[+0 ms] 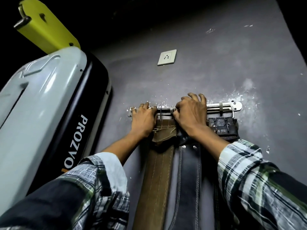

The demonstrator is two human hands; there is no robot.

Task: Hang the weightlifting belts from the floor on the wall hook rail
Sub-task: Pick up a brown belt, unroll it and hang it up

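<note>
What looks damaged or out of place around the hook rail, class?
The grey wall is chipped and flaking white around the hook rail, heaviest at its right end. The belts themselves hang straight.

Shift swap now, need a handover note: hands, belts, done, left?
Left hand: on the left end of the hook rail, beside the brown belt; grip not readable.
Right hand: fingers curled over the rail at the top of the black belt.
Done: brown and black belts hang down the wall from the rail; a third dark belt hangs further right.
Left: check the black belt is seated on its hook; the floor is out of view.
</note>
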